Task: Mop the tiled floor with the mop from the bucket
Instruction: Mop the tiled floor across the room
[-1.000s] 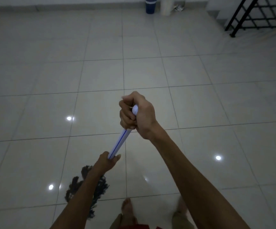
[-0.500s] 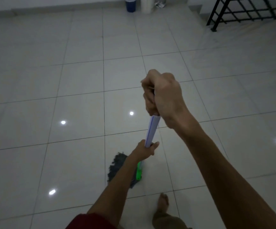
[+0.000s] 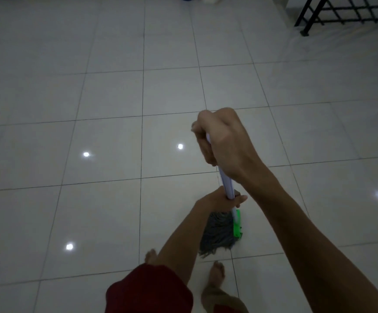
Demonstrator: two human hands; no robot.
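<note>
Two hands on one mop (image 3: 220,232): left hand (image 3: 219,199), right hand (image 3: 225,141)

Dim, grainy view; glossy floor (image 3: 115,91) mirrors small ceiling lights at three, eight and nine o'clock; edges bend.

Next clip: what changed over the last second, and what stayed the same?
The mop head swept rightward across the tiled floor, from left of the person's feet to just ahead of them; its green clamp now shows. The right hand shifted right with the handle. No grip changed: right hand grips the handle's top, left hand lower down.
</note>
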